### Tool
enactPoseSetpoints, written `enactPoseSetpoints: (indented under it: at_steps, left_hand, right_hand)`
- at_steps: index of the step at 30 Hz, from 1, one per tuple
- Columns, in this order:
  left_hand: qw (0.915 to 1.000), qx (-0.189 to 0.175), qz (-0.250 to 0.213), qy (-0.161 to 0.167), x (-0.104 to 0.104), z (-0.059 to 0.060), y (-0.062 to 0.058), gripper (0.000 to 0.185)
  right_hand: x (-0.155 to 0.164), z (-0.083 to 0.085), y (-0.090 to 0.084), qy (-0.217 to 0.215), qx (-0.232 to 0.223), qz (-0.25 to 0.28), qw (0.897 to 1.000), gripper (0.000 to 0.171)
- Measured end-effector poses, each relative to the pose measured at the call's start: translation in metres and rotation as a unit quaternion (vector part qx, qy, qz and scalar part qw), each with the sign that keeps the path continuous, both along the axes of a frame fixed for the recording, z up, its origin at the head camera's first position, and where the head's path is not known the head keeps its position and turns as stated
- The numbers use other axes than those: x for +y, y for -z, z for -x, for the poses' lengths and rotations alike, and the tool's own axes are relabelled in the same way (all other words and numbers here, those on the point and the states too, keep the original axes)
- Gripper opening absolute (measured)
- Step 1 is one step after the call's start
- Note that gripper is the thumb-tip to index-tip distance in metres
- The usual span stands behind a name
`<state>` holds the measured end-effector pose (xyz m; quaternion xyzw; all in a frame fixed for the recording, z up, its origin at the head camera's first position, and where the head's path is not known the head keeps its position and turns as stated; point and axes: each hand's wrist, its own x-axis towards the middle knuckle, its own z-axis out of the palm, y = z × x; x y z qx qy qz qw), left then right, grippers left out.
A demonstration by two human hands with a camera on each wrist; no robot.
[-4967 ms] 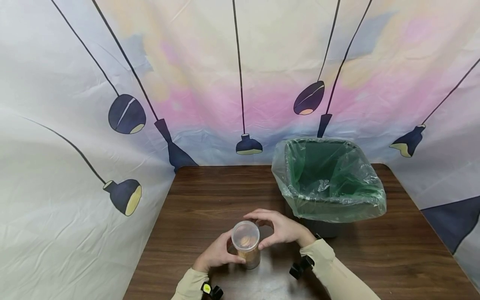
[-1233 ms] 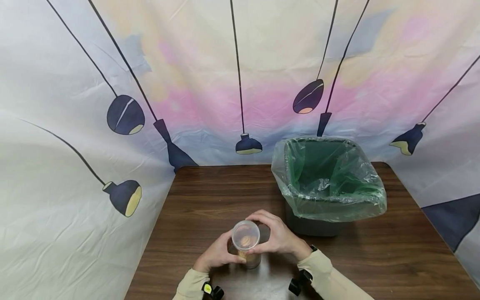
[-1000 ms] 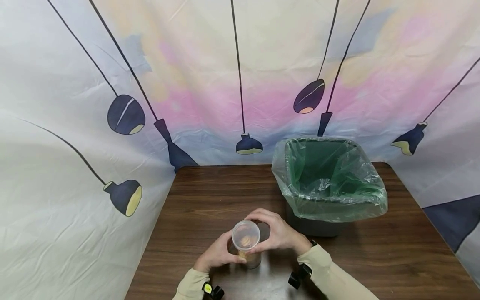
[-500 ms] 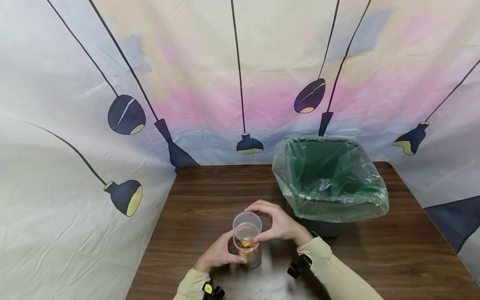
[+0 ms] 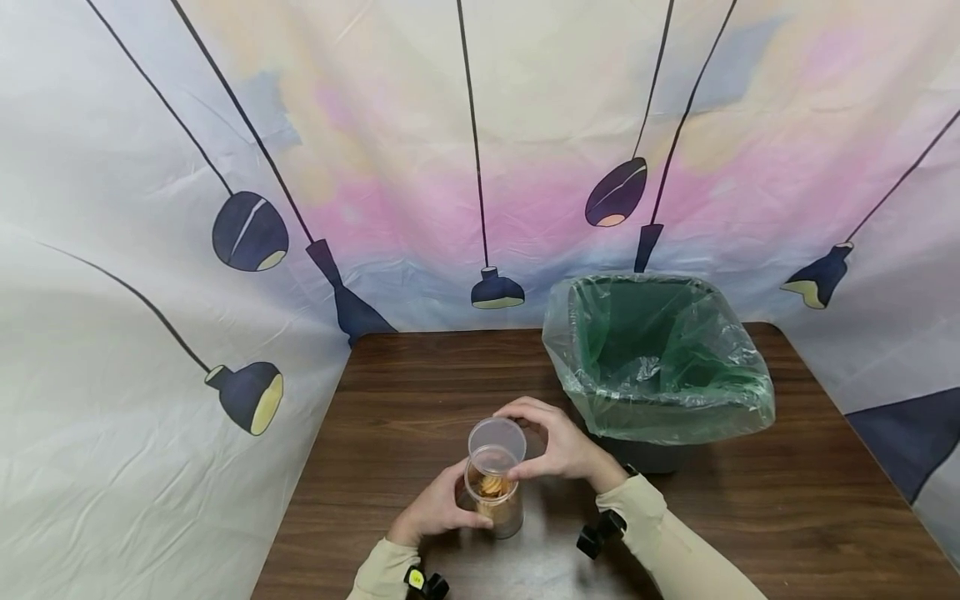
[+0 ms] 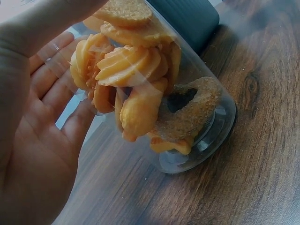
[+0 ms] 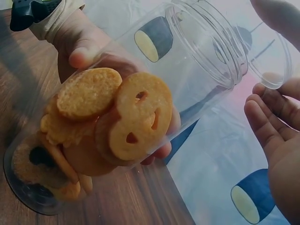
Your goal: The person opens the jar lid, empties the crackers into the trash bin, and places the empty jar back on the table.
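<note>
step: lid-off on the clear plastic jar (image 5: 492,498). Judging from the frames, the clear lid (image 5: 497,436) is free of the mouth, held just above and behind it.
how to do it well: keep the jar base flat on the wooden table (image 5: 420,392), lift the lid straight up and clear before moving sideways. I'd avoid squeezing the wall; thin plastic probably flexes.
left hand (image 5: 435,508): fingers and thumb wrapped round the jar's lower body, palm against the wall. Wrist view confirms the curl around the side (image 6: 42,117). Firm hold, nothing else in it.
right hand (image 5: 558,450): fingertips pinch the lid's rim, thumb on the near side, fingers arched over the far edge. Partly closed, holding only the lid. In the right wrist view the lid (image 7: 272,61) sits just off the jar's open threaded mouth (image 7: 206,42).
jar location: upright on the table, near its front edge, between both hands.
contents: biscuits (image 7: 117,117), round, some with holes, plus swirled ones (image 6: 126,70); fills roughly the lower half.
nearby: bin with green plastic liner (image 5: 660,358) to the right, apart from the jar. Printed lamp-pattern backdrop (image 5: 480,167) behind.
</note>
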<state>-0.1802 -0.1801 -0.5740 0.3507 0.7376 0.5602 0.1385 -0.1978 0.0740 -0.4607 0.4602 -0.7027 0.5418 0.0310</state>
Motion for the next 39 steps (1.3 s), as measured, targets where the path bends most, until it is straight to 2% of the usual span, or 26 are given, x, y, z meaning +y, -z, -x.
enactPoseSetpoints:
  at_steps: [7,12,19,26,30,35,39]
  left_hand:
    - [0.9998,0.016,-0.003,-0.006,0.001,0.001,0.004,0.081]
    - [0.9998,0.016,-0.006,-0.01,0.002,0.0,0.001,0.082]
    - [0.9998,0.001,-0.017,-0.003,0.004,-0.008,-0.022,0.078]
    - [0.9997,0.017,-0.02,0.001,0.001,0.0,0.003,0.083]
    - [0.9994,0.025,-0.025,0.007,0.0,0.001,0.006,0.083]
    - [0.9991,0.01,-0.036,0.017,0.001,0.002,0.004,0.083]
    - [0.9987,0.024,-0.04,0.02,0.001,0.002,0.005,0.082]
  right_hand:
    - [0.004,-0.006,-0.001,0.032,0.004,-0.001,0.999,0.068]
    - [0.007,-0.01,-0.001,0.044,-0.009,0.001,0.999,0.068]
    - [0.011,-0.013,0.001,0.042,-0.02,0.002,0.999,0.068]
    - [0.017,-0.016,0.004,0.035,-0.039,0.012,0.999,0.068]
    - [0.019,-0.017,0.006,0.025,-0.055,0.019,0.998,0.067]
    - [0.022,-0.018,0.009,0.023,-0.059,0.02,0.998,0.067]
    - [0.024,-0.018,0.011,0.022,-0.06,0.025,0.998,0.067]
